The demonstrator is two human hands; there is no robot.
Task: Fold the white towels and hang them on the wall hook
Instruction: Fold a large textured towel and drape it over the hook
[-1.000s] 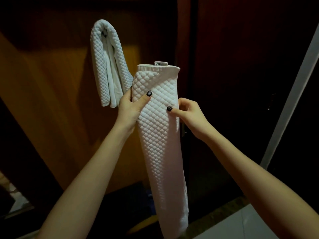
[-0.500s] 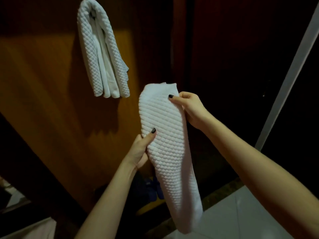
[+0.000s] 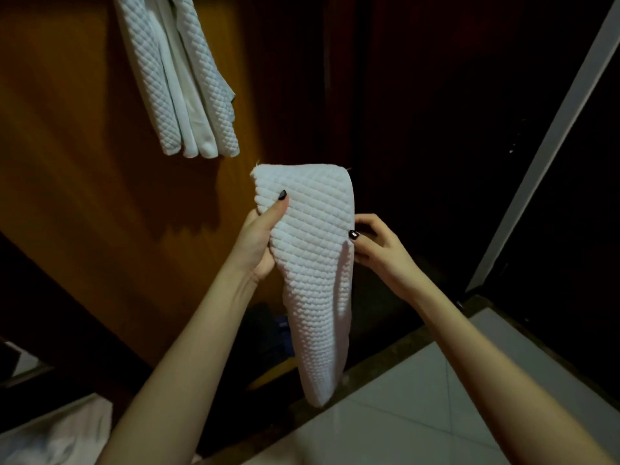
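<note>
Both my hands hold one white towel [image 3: 312, 263] up in front of me. My left hand [image 3: 258, 243] grips the left edge near the top. My left thumb [image 3: 280, 206] lies flat on the bumpy front and my fingers are hidden behind the cloth. My right hand [image 3: 379, 250] pinches the right edge a bit lower down. My right thumb [image 3: 355, 236] sits on the front and the other fingers curl round the back.

The towel is folded into a long, thin strip. Its top is wide and flat, and the rest hangs down between my arms, getting thinner toward the bottom end.

Up and to the left, a second white towel [image 3: 181, 88] hangs folded against the brown wooden wall [image 3: 67, 162]. Its top goes out of sight, so I cannot tell what it hangs on. The two towels are near but do not touch.

To the right is a dark door [image 3: 453, 129] with a pale strip [image 3: 553, 135] beside it. Below are light floor tiles [image 3: 419, 414]. Some white cloth [image 3: 57, 434] lies at the bottom left.
</note>
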